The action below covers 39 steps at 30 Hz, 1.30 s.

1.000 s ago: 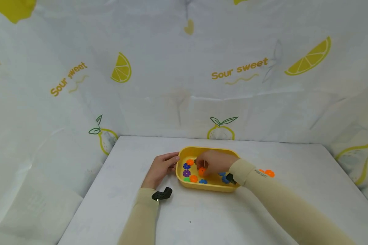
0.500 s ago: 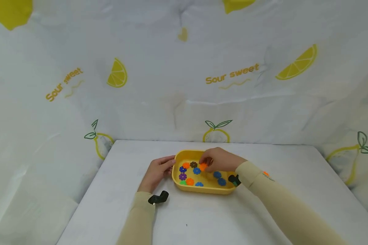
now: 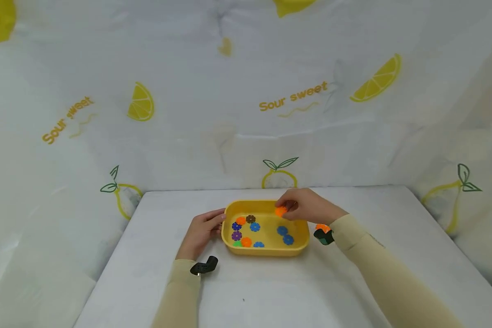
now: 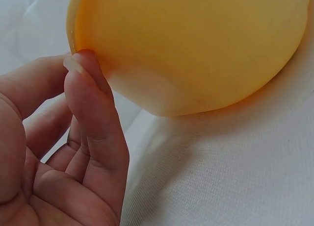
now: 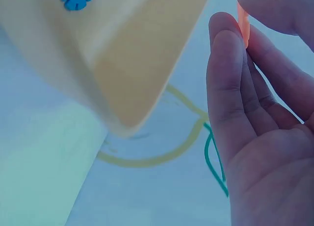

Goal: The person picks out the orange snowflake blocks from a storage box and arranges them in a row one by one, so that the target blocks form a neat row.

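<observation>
A shallow yellow plastic tray [image 3: 266,252] stands on the white table, its left end held by my left hand [image 3: 198,234]. In the left wrist view, thumb and forefinger pinch the tray's rim [image 4: 73,27]. My right hand [image 3: 311,206] is over the tray's back right part, pinching an orange snowflake disc [image 3: 280,211] between thumb and fingertips. From the right wrist, that orange disc [image 5: 244,27] appears edge-on. Inside the tray lie several flat notched discs: a brown disc [image 3: 250,219], a purple disc [image 3: 236,236], a green disc [image 3: 238,243], and blue and orange ones.
Just right of the tray, orange discs [image 3: 322,227] lie on the table, partly hidden by the black wrist mount [image 3: 324,236]. A lemon-print sheet [image 3: 201,150] hangs behind the table [image 3: 246,291].
My right hand has lifted from among the discs towards the tray's back right, carrying the orange disc and uncovering the discs below. The left hand keeps its grip; the head view has shifted.
</observation>
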Motion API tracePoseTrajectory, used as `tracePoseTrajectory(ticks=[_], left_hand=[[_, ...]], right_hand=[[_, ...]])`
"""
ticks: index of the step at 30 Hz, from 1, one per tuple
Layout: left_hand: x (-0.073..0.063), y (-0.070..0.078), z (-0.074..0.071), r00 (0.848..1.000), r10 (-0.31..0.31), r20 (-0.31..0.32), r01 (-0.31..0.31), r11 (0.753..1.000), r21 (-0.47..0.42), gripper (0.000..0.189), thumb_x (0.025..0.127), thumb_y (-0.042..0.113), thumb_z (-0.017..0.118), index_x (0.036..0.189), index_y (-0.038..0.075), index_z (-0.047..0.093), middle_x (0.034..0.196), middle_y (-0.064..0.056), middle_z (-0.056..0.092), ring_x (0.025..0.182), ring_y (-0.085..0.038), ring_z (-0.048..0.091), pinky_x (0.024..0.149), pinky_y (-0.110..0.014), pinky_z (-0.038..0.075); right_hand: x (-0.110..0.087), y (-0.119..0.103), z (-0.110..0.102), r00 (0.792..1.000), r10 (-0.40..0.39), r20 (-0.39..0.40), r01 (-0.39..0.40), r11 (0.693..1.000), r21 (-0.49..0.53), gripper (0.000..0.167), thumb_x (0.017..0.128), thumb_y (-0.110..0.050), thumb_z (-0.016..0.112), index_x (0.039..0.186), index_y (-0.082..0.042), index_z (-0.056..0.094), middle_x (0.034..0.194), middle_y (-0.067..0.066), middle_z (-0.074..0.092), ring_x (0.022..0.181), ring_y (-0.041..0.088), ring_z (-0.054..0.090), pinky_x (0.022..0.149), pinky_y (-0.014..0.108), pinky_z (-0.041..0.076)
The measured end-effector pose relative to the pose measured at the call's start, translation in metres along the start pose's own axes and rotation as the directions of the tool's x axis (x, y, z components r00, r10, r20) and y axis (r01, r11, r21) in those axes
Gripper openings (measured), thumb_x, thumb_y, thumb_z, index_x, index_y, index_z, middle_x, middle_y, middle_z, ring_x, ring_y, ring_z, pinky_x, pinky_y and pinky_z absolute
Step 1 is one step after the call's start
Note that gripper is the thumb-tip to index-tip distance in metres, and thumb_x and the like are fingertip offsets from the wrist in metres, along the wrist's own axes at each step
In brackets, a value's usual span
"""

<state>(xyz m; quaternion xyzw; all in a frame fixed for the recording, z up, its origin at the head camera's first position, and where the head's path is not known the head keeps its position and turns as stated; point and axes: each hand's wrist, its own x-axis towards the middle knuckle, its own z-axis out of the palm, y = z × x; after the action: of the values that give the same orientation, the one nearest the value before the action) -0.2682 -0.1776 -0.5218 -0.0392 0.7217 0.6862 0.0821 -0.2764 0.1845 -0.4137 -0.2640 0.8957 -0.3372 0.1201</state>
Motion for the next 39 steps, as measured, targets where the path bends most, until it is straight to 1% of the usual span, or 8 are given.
tracePoseTrajectory(ticks=[3,9,14,19,26,31,35,39], left_hand=[[-0.001,0.001,0.0,1.0,-0.004,-0.004,0.004,1.0,-0.006,0.041,0.1,0.034,0.08,0.136,0.014,0.076,0.116,-0.01,0.076,0.087,-0.016,0.067,0.076,-0.023,0.061],[-0.002,0.002,0.0,1.0,-0.024,-0.006,0.024,1.0,0.0,0.042,0.1,0.036,0.08,0.137,0.016,0.076,0.115,-0.009,0.076,0.089,-0.018,0.067,0.077,-0.024,0.062],[-0.001,0.0,-0.001,0.999,-0.05,-0.022,0.05,0.999,0.021,0.043,0.1,0.04,0.079,0.137,0.018,0.076,0.115,-0.007,0.074,0.091,-0.019,0.067,0.077,-0.024,0.061],[-0.002,0.001,0.0,0.998,-0.057,-0.007,0.057,0.998,-0.014,0.047,0.1,0.039,0.079,0.139,0.014,0.074,0.116,-0.008,0.074,0.092,-0.02,0.065,0.076,-0.023,0.06],[-0.005,0.001,0.001,0.996,-0.082,-0.022,0.082,0.997,0.012,0.054,0.098,0.046,0.08,0.141,0.015,0.073,0.124,-0.008,0.073,0.097,-0.021,0.066,0.08,-0.024,0.061],[-0.005,0.0,0.001,0.997,-0.073,-0.02,0.073,0.997,0.01,0.06,0.095,0.05,0.082,0.141,0.012,0.072,0.121,-0.009,0.072,0.096,-0.022,0.066,0.08,-0.024,0.06],[-0.005,-0.002,0.002,0.997,-0.076,-0.008,0.076,0.997,-0.003,0.058,0.096,0.049,0.082,0.141,0.013,0.072,0.12,-0.008,0.072,0.094,-0.021,0.065,0.079,-0.023,0.06],[-0.006,-0.003,0.001,0.998,-0.066,-0.006,0.066,0.997,-0.028,0.052,0.097,0.044,0.082,0.14,0.015,0.074,0.12,-0.008,0.074,0.091,-0.021,0.065,0.076,-0.023,0.06]], right_hand=[[-0.013,0.008,-0.004,0.999,0.003,-0.044,-0.002,1.0,0.013,0.029,0.098,-0.018,0.08,0.126,-0.015,0.077,0.118,-0.002,0.075,0.102,0.015,0.068,0.092,0.032,0.061],[-0.045,0.031,-0.005,0.984,0.094,-0.152,-0.085,0.994,0.068,0.03,0.097,-0.022,0.081,0.126,-0.022,0.076,0.114,-0.003,0.075,0.103,0.018,0.069,0.093,0.035,0.061],[-0.07,0.06,-0.005,0.955,0.17,-0.244,-0.152,0.984,0.091,0.03,0.097,-0.029,0.081,0.126,-0.023,0.077,0.119,0.001,0.075,0.106,0.019,0.07,0.094,0.038,0.061],[-0.096,0.09,-0.007,0.92,0.244,-0.308,-0.225,0.97,0.098,0.034,0.098,-0.033,0.081,0.13,-0.023,0.076,0.127,0.003,0.075,0.11,0.022,0.069,0.091,0.036,0.059],[-0.116,0.118,-0.013,0.898,0.267,-0.348,-0.264,0.963,0.058,0.038,0.099,-0.031,0.079,0.134,-0.018,0.075,0.132,0.009,0.075,0.113,0.027,0.07,0.094,0.039,0.058],[-0.126,0.13,-0.018,0.885,0.293,-0.362,-0.299,0.953,0.04,0.041,0.099,-0.034,0.08,0.135,-0.016,0.074,0.13,0.011,0.075,0.113,0.029,0.069,0.09,0.037,0.057],[-0.134,0.14,-0.02,0.875,0.315,-0.368,-0.329,0.944,0.028,0.041,0.099,-0.033,0.079,0.135,-0.012,0.074,0.131,0.015,0.074,0.113,0.031,0.068,0.086,0.036,0.056],[-0.136,0.147,-0.018,0.874,0.334,-0.353,-0.346,0.938,0.029,0.042,0.099,-0.031,0.079,0.135,-0.01,0.073,0.132,0.018,0.073,0.113,0.034,0.068,0.084,0.035,0.056]])
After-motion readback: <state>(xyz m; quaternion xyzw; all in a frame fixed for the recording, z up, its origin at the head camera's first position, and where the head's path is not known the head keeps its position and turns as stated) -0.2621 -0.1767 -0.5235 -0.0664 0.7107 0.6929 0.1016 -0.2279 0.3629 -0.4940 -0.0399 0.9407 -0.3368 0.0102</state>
